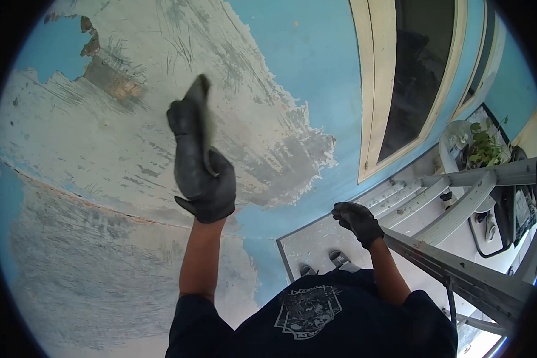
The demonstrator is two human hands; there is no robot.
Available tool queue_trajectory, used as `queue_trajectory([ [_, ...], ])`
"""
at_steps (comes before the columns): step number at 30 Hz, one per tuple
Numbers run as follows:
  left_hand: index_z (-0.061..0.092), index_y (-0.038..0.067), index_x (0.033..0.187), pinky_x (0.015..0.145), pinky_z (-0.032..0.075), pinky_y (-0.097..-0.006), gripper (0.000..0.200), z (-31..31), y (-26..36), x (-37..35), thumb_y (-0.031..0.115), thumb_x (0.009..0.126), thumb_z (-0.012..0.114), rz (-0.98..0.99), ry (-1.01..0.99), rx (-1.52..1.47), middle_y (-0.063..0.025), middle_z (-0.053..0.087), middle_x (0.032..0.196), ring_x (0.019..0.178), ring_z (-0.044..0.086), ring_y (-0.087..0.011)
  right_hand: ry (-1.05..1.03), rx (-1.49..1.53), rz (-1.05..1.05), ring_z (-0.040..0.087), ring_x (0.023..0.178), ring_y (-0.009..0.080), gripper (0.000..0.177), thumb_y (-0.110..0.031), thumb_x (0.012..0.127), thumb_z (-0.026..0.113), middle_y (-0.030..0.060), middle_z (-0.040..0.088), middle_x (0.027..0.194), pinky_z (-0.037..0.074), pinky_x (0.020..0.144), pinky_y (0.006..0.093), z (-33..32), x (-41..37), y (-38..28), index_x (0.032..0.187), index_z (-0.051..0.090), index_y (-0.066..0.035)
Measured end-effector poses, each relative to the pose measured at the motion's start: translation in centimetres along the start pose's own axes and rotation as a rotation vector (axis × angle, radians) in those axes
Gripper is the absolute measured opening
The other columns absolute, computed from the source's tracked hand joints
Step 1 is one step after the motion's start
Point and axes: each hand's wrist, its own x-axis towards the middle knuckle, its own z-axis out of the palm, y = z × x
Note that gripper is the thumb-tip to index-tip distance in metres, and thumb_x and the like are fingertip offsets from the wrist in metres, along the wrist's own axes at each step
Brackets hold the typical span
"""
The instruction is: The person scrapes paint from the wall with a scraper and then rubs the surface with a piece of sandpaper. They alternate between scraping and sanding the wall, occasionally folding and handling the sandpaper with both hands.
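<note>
My left hand, in a black glove, is raised in front of the scraped wall and closed around a long, dark hand tool. A thin pale-greenish edge runs along the tool's right side; its exact kind I cannot make out, nor whether it touches the wall. My right hand, also gloved in black, hangs beside the near rail of a metal ladder. Its fingers are pressed together and slightly curled, with nothing visible in them.
Blue paint borders the bare patch. To the right is a cream-framed window. Beyond the ladder are a potted plant and a black chair-like object. My sandalled feet show below on the pale floor.
</note>
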Motion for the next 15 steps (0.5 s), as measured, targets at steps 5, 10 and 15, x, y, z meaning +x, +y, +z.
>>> queue_trajectory([
  [5,0.041,-0.011,0.141,0.111,0.038,-0.0515,0.044,-1.5,1.9,-1.0,0.010,0.102,0.045,-0.281,0.018,-0.189,-0.0268,0.050,0.142,0.131,0.049,-0.0435,-0.162,0.232,0.025,0.056,0.126,0.0249,0.046,-0.034,0.101,0.053,0.0118,0.058,0.134,0.044,0.106,0.0405,3.0,-0.4,-5.0,0.138,0.051,-0.007],
  [10,0.055,-0.002,0.135,0.109,0.035,-0.0600,0.048,0.0,8.5,-7.1,0.012,0.089,0.062,0.041,-0.515,-0.133,-0.0289,0.053,0.137,0.131,0.048,-0.0457,-0.676,0.666,-0.195,0.051,0.130,0.0291,0.074,-0.054,0.095,0.057,0.0136,0.054,0.139,0.046,0.103,0.0408,10.6,-1.2,-11.8,0.147,0.040,-0.005],
  [15,0.028,-0.001,0.151,0.114,0.020,-0.0649,0.080,-2.4,9.0,-7.8,0.023,0.085,0.068,-0.072,-0.953,-0.192,-0.0379,0.022,0.152,0.141,0.020,-0.0593,-0.442,0.496,-0.122,0.055,0.123,0.0214,0.053,-0.022,0.095,0.064,0.0085,0.057,0.134,0.050,0.097,0.0359,12.4,0.2,-14.0,0.142,0.047,-0.005],
])
